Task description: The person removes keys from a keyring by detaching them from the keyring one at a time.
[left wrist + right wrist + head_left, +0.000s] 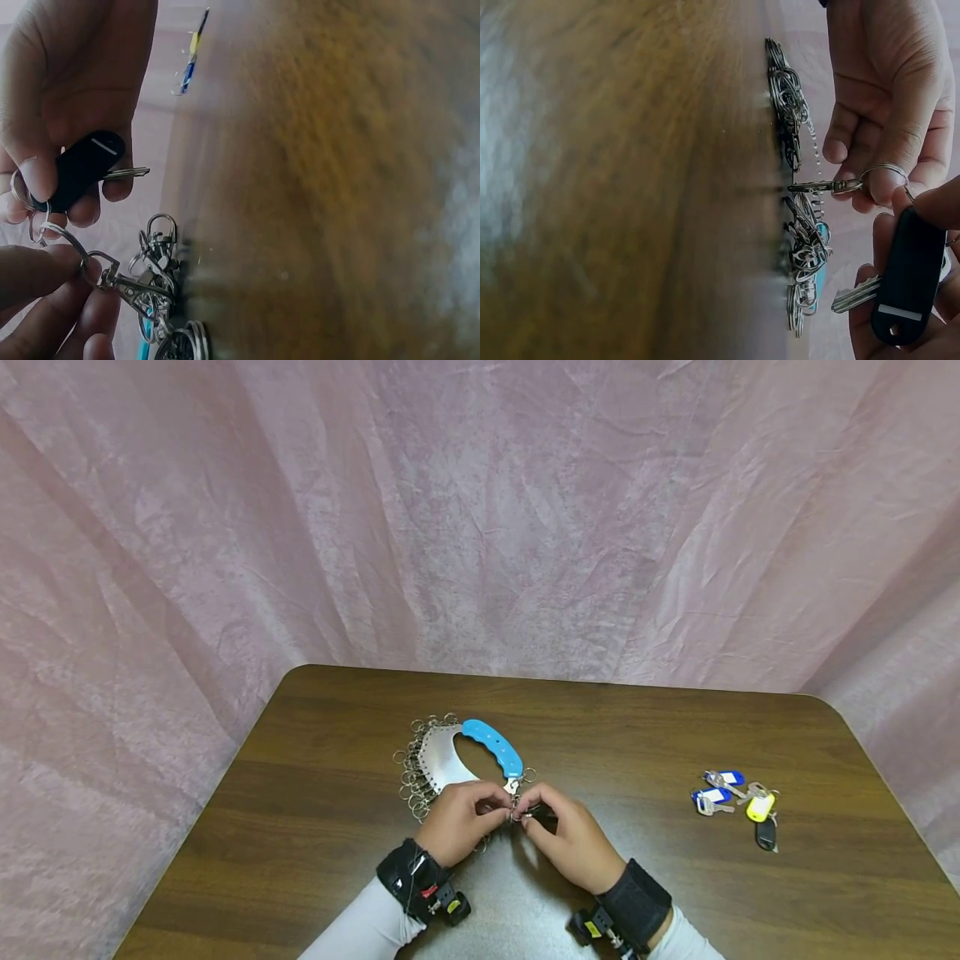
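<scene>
A curved silver key holder [441,762] with a blue handle [491,745] lies on the table, its outer edge lined with several clasps and rings. My left hand [463,820] pinches a split ring [67,236] that hangs from a swivel clasp [124,289] of the holder. In my right hand [570,843], thumb and fingers grip a black key tag [909,277] by its ring end. A silver key [855,294] sticks out beside the tag. The tag's small ring meets the split ring between the two hands; whether they are linked I cannot tell.
On the right side of the brown table [637,735] lies a loose group of keys with blue tags [711,795], a yellow tag [761,807] and a black tag [766,835]. A pink curtain [525,527] hangs behind the table's far edge.
</scene>
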Demonstrator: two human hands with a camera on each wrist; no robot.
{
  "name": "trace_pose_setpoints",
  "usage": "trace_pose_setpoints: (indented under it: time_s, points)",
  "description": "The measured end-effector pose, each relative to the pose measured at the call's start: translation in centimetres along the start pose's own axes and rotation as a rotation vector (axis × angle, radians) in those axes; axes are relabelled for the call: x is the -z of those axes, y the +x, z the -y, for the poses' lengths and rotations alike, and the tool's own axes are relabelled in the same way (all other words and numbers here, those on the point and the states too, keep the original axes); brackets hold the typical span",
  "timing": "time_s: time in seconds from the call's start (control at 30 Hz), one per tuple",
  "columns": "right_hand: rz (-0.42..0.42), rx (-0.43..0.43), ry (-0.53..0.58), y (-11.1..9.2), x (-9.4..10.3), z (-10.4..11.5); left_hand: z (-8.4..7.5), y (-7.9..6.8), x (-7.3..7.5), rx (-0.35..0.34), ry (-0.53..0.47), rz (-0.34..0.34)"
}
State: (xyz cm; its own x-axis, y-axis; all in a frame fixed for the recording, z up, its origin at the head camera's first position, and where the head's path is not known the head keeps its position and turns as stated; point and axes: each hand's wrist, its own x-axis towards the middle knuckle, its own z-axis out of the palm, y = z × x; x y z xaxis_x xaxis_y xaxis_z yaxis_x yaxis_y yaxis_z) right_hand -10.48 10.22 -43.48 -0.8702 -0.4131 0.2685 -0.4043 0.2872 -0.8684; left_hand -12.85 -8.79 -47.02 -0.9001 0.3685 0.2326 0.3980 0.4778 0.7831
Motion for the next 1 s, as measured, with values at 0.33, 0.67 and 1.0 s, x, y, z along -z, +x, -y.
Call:
trace_pose_setpoints:
  time_s: [0.33,0.67,1.0]
  points:
    - [-0.008,-0.050,0.044,0.0,0.0,0.2,0.1,0.0,0.1,0.013,-0.012,0.020]
    - [-0.006,-0.086,0.063,0.0,-0.1,-0.3,-0.1,0.0,0.2,-0.009,0.042,0.038]
    - [-0.006,-0.083,0.031,-0.3,-0.7,-4.1,0.0,0.0,0.1,-0.017,0.046,0.030]
